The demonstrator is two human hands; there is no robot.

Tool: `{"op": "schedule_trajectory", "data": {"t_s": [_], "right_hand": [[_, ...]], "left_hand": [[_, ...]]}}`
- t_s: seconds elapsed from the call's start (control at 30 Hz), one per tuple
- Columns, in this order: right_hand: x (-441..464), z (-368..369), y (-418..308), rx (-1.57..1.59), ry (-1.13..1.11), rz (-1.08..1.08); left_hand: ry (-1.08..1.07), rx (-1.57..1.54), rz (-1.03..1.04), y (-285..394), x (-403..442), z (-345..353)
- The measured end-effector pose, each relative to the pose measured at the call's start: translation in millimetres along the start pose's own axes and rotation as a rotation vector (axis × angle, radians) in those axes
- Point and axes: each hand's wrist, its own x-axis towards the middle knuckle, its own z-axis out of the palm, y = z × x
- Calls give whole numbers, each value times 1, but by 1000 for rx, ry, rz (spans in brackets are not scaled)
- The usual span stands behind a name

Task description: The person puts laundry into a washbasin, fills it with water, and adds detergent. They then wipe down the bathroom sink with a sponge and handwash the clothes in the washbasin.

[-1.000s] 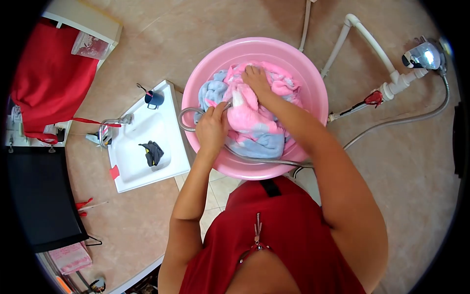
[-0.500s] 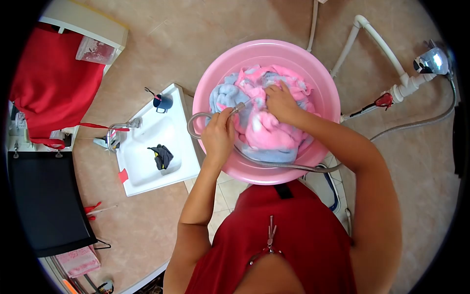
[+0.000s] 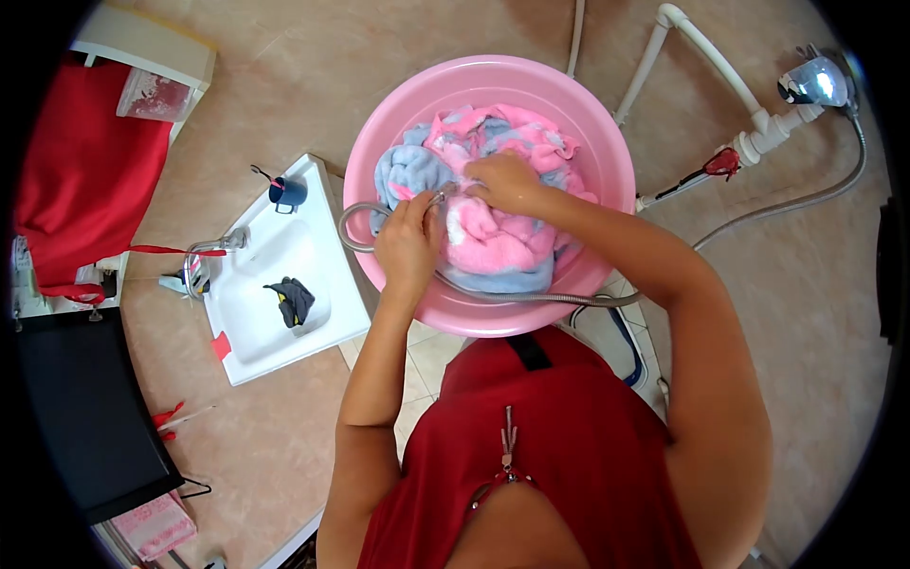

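Note:
A large round pink basin [image 3: 379, 114] holds a heap of pink, white and blue-grey fluffy cloth [image 3: 493, 237]. At the basin's left side, my left hand [image 3: 408, 245] is closed around the end of a flexible metal hose [image 3: 349, 226], whose tip points at the cloth. The hose loops left of that hand and runs across the basin's near part. My right hand [image 3: 505, 182] is on the cloth just right of the hose tip, its fingers bent and pressed together on the fabric.
Left of the basin is a white sink [image 3: 245, 368] with a dark cloth [image 3: 290, 302], a blue mug [image 3: 287, 193] and a faucet [image 3: 235, 239]. White pipes [image 3: 722, 71] and a chrome shower unit [image 3: 817, 83] are at the right. Red fabric [image 3: 90, 171] hangs at the left.
My right hand has moved down and left over the cloth, close to the hose tip. More of the hose end shows than a second ago, and the cloth's folds have shifted.

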Motion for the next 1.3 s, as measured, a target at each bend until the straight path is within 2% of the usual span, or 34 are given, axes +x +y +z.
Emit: {"op": "schedule_trajectory", "data": {"t_s": [0.07, 0.1, 0.17, 0.27, 0.3, 0.4, 0.5, 0.6, 0.7, 0.8, 0.9, 1.0, 1.1, 1.2, 1.3], "right_hand": [[-24, -17, -5, -18, -96, 54], [-32, -14, -8, -74, -47, 66], [-44, -4, -11, -185, 59, 97], [-36, 26, -16, -385, 422, -35], [-24, 35, -13, -517, 398, -28], [19, 52, -6, -606, 353, 31], [49, 56, 3, -537, 346, 36], [63, 51, 13, -379, 208, 105], [52, 38, 22, -293, 58, 63], [19, 17, 15, -156, 96, 83], [-35, -5, 2, -15, -43, 157], [-76, 3, -11, -259, 163, -7], [-80, 29, -4, -582, 315, -112], [-56, 35, 3, -610, 334, -138], [-21, 42, 12, -502, 174, -55]], "left_hand": [[0, -12, -37, -7, -4, 4], [-4, -8, -33, -12, -6, 8], [44, -83, -22, -18, -11, 18], [66, -150, 12, -16, -10, 23], [67, -162, 22, -15, -9, 22], [99, -205, 86, -11, -8, 23], [68, -172, 76, -6, -12, 21], [99, -143, 76, -6, -15, 21], [92, -128, 68, -8, -16, 19], [124, -130, 84, -10, -17, 20], [165, -156, 80, -10, -15, 21], [143, -162, 29, -12, -13, 24], [142, -183, 11, -13, -12, 26], [123, -198, 15, -10, -13, 24], [122, -192, 26, -9, -14, 24]]}}
